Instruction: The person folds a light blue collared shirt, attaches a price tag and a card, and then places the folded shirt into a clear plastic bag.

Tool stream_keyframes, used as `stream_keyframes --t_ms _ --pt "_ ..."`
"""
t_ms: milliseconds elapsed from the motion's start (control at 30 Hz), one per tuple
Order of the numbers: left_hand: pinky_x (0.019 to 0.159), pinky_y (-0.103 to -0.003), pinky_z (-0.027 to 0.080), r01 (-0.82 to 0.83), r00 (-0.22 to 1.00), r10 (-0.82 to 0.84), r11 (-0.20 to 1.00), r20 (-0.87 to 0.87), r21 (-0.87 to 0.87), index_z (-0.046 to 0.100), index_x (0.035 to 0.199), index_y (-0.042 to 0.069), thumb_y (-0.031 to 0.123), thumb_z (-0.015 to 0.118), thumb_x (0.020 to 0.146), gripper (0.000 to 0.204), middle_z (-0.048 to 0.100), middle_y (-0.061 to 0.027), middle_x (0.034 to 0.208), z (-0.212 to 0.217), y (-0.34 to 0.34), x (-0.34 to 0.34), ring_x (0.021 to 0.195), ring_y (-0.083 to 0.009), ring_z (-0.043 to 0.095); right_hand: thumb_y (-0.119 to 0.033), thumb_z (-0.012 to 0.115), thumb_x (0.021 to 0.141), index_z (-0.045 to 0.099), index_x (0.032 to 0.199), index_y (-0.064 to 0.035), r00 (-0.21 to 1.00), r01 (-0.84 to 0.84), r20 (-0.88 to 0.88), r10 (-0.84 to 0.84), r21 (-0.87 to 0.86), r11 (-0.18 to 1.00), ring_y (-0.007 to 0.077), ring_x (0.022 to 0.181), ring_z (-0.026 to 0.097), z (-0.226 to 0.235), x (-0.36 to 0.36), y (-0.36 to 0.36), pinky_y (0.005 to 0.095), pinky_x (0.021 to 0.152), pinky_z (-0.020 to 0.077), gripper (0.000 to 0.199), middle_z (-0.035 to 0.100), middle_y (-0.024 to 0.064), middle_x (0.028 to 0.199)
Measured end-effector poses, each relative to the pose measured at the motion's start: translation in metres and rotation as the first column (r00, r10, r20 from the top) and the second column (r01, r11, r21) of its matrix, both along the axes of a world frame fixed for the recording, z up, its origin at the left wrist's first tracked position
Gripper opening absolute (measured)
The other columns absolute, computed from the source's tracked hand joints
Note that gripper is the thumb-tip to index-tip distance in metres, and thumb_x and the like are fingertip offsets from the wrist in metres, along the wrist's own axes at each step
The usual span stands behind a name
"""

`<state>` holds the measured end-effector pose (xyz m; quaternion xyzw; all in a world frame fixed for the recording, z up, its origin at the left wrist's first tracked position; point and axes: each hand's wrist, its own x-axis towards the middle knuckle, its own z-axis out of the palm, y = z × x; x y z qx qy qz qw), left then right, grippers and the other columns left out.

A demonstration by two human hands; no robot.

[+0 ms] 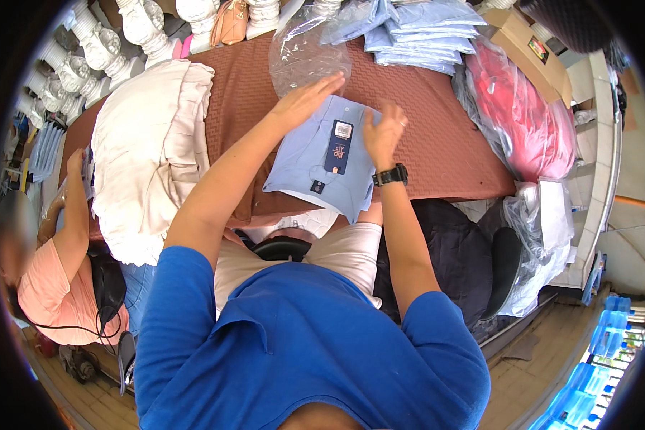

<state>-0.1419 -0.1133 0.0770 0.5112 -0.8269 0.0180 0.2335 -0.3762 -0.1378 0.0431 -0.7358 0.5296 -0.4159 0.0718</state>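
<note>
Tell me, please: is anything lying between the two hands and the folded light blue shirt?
Nothing visible does. The left hand and right hand are right over the folded light blue shirt; only its own dark tag lies on top.

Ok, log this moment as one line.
left hand open, on clear bag edge | right hand open, over folded blue shirt | shirt on brown table

We're looking down from a single head-worn fisheye camera, so there's no second view to share ground with. It faces forward and down over our blue shirt (308,351) onto the brown counter (437,136), which sits close, within arm's reach. Our forearms rise from the lower edge toward centre frame. Straight edges bow near the dark round rim, and the floor (530,373) shows at lower right.
</note>
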Motion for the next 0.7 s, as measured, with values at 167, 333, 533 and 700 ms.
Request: stream_keyframes --t_ms 167,333,533,700 --pt "0.104 -0.045 0.051 -0.001 0.997 0.002 1.0 -0.081 0.012 0.031 0.158 0.017 -0.023 0.05 0.073 0.096 0.041 -0.0131 0.157 0.023 -0.023 0.009 0.133 -0.0379 0.052 -0.041 0.085 0.079 0.063 0.106 0.0143 0.936 0.241 0.099 -0.338 0.521 0.819 0.0325 0.099 0.067 -0.016 -0.03 -0.015 0.044 0.085 0.0539 0.065 0.067 0.0295 0.109" --pt "0.106 -0.046 0.049 0.026 0.997 -0.027 1.0 -0.069 -0.005 0.036 0.156 0.015 -0.022 0.049 0.074 0.09 0.045 -0.0168 0.153 0.034 -0.036 0.013 0.133 -0.0395 0.051 -0.025 0.089 0.076 0.062 0.109 0.0133 0.867 -0.163 0.452 -0.212 0.658 0.735 0.024 0.082 0.07 -0.019 -0.03 -0.024 0.0363 0.072 0.0581 0.058 0.071 0.0207 0.1" --pt "0.102 -0.045 0.051 -0.007 1.0 0.006 1.0 0.011 0.022 0.037 0.155 0.013 -0.018 0.05 0.077 0.085 0.048 -0.0187 0.151 0.025 -0.034 0.023 0.129 -0.0402 0.054 -0.006 0.079 0.083 0.066 0.114 0.0016 0.494 -0.604 0.868 -0.044 0.379 0.701 0.0189 0.097 0.068 0.004 -0.013 0.002 0.0347 0.086 0.0566 0.035 0.071 0.0107 0.108" --pt "0.093 -0.045 0.056 -0.09 0.985 0.082 0.995 0.154 0.045 0.039 0.154 0.012 -0.016 0.051 0.08 0.08 0.048 -0.0169 0.151 0.02 -0.024 0.01 0.115 -0.0382 0.065 -0.009 0.078 0.085 0.068 0.113 -0.0035 0.398 -0.643 0.917 -0.03 0.302 0.704 0.018 0.099 0.068 -0.01 -0.019 0.004 0.0332 0.088 0.0545 0.03 0.072 0.0073 0.11"
